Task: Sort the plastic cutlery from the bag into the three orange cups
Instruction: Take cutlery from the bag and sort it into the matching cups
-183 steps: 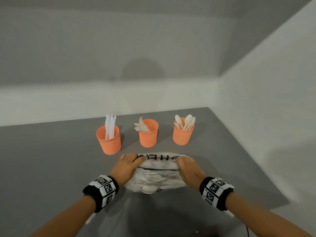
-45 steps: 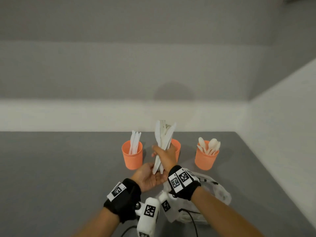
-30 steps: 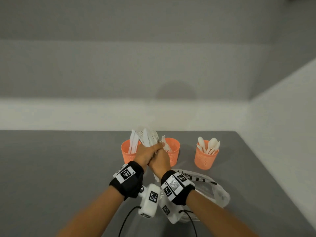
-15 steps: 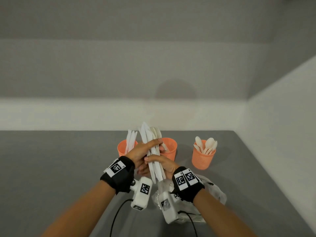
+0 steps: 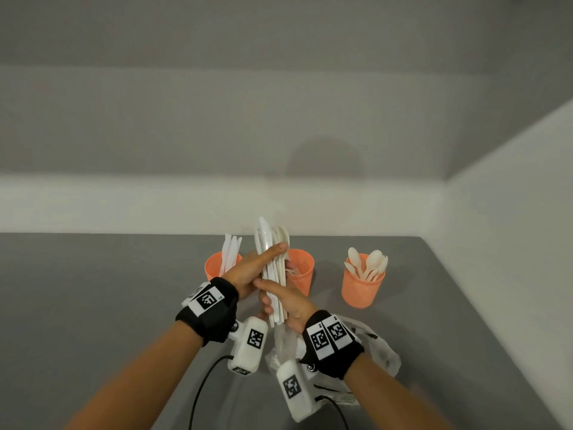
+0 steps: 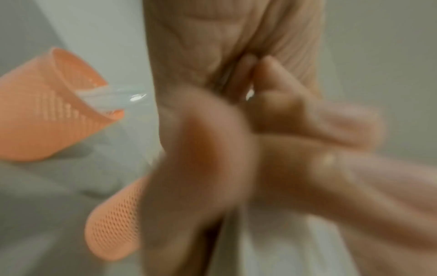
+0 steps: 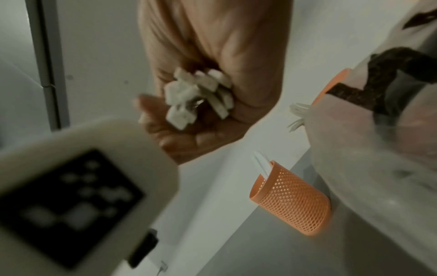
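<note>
A bundle of white plastic cutlery (image 5: pixel 273 259) stands upright above the table, in front of the middle orange cup (image 5: pixel 302 271). My right hand (image 5: pixel 288 302) grips its lower end; the handle ends (image 7: pixel 196 93) show in the palm. My left hand (image 5: pixel 251 268) holds the bundle higher up, one finger laid across it. The left orange cup (image 5: pixel 217 268) holds knives, the right orange cup (image 5: pixel 362 288) spoons. The plastic bag (image 5: pixel 381 355) lies crumpled under my right wrist. The left wrist view is blurred.
The grey table (image 5: pixel 93 305) meets a white wall behind and another at the right. Camera cables (image 5: pixel 201 383) hang from my wrists near the front edge. In the right wrist view the knife cup (image 7: pixel 293 201) sits beside the bag (image 7: pixel 366 149).
Both hands keep hold of the bundle. Over the last second it has been raised and turned upright, and my right hand has slid to its lower end.
</note>
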`<state>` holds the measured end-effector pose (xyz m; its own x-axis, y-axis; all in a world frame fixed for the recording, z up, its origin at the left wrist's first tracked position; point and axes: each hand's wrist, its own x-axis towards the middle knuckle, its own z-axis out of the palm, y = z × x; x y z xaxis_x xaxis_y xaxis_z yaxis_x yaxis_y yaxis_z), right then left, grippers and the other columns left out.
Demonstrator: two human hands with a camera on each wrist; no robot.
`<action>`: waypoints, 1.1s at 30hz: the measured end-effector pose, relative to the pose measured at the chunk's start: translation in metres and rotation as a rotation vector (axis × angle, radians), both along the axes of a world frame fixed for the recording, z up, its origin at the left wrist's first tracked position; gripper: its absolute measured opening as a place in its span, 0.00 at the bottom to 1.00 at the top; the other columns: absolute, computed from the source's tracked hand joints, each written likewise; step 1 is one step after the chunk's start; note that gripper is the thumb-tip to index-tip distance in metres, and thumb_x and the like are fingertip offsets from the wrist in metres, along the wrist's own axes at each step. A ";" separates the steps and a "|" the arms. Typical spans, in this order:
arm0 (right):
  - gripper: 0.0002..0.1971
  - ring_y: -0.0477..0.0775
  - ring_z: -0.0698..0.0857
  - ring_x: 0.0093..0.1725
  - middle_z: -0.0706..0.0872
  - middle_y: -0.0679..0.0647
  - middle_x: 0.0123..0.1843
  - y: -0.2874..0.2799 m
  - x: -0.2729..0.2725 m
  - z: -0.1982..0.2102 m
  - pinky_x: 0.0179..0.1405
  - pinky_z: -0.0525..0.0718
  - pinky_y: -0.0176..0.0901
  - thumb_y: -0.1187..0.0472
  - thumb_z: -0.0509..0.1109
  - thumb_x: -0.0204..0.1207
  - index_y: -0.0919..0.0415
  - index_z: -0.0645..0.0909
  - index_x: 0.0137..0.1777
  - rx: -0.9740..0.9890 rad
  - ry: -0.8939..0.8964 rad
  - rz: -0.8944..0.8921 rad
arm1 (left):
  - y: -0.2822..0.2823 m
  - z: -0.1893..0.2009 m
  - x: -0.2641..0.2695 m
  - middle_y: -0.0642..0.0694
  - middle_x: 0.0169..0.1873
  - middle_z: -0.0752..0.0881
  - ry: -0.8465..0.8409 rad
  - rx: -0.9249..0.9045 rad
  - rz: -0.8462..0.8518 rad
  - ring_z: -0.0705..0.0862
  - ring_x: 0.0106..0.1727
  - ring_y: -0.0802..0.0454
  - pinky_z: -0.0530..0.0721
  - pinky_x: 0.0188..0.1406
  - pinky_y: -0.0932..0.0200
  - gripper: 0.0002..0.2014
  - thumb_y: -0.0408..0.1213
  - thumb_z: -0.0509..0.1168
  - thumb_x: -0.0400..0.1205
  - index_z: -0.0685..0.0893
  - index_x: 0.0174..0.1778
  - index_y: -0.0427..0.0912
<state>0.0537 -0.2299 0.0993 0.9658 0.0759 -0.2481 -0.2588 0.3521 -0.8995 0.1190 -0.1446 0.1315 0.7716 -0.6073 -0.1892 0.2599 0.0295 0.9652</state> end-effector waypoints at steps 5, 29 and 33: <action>0.02 0.43 0.68 0.14 0.73 0.48 0.19 -0.010 0.002 -0.004 0.14 0.68 0.32 0.56 0.67 0.80 0.52 0.78 0.46 0.068 -0.009 -0.168 | -0.003 -0.009 0.002 0.47 0.33 0.83 -0.126 0.114 0.247 0.82 0.35 0.53 0.80 0.37 0.60 0.10 0.46 0.66 0.80 0.77 0.44 0.43; 0.03 0.44 0.65 0.14 0.69 0.49 0.20 -0.028 0.006 -0.020 0.13 0.64 0.32 0.58 0.65 0.81 0.55 0.75 0.47 -0.062 0.004 -0.240 | -0.024 -0.013 -0.008 0.51 0.21 0.72 -0.279 0.205 0.429 0.68 0.13 0.62 0.66 0.14 0.69 0.05 0.37 0.67 0.80 0.80 0.40 0.41; 0.05 0.43 0.65 0.13 0.70 0.48 0.19 -0.024 0.005 -0.017 0.13 0.64 0.31 0.59 0.63 0.82 0.59 0.76 0.46 -0.061 -0.032 -0.187 | -0.026 -0.016 -0.010 0.50 0.25 0.76 -0.240 0.182 0.422 0.74 0.19 0.63 0.69 0.15 0.71 0.08 0.38 0.70 0.77 0.78 0.42 0.40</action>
<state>0.0582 -0.2535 0.0820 0.9690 -0.1199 -0.2162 -0.1652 0.3363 -0.9271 0.1088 -0.1710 0.1155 0.9769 -0.2075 -0.0504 0.0323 -0.0898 0.9954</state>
